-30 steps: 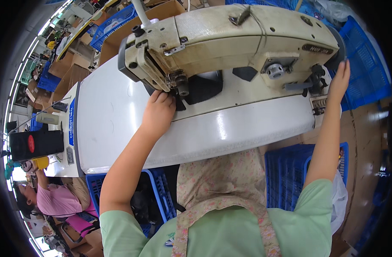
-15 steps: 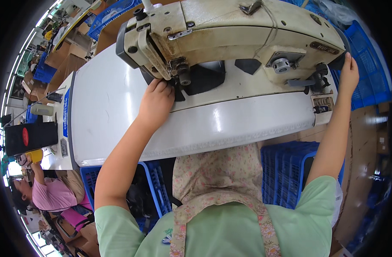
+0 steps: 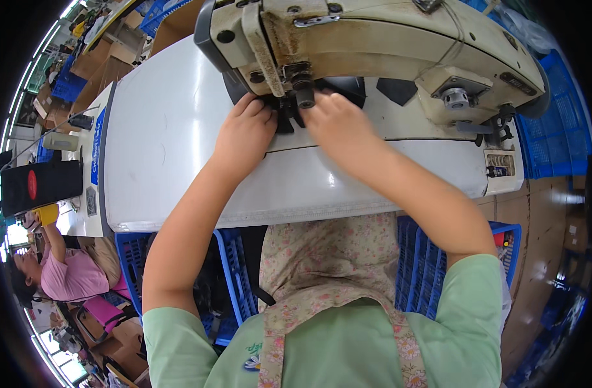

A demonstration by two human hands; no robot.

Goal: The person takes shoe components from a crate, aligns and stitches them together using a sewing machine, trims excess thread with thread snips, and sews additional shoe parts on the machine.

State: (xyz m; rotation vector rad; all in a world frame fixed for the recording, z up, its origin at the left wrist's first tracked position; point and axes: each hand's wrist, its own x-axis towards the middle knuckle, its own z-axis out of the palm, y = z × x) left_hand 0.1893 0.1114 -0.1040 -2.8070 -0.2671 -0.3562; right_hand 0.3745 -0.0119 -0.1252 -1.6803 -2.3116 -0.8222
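A cream sewing machine (image 3: 373, 48) stands over the white table, its needle area between my hands. My left hand (image 3: 246, 136) is left of the presser foot, its fingers closed and pressed down on a black piece of material (image 3: 285, 121) under the foot. My right hand (image 3: 340, 124) is on the other side of the needle, bent over the work; its fingertips are blurred and partly hidden, so whether they grip the piece cannot be told. Behind the needle, more black material (image 3: 351, 89) lies partly under the machine. A separate dark cut piece (image 3: 397, 90) rests further right on the bed.
Blue crates stand below the table at left (image 3: 236, 278) and right (image 3: 415, 265); another blue crate (image 3: 554, 123) is beyond the machine's right end. The white tabletop (image 3: 157, 155) stretches left. At the far left, a person in pink (image 3: 76, 275) sits at another station.
My right hand has left the machine's right end and come across to the needle area. My left hand stays beside the presser foot. The whole view has shifted slightly.
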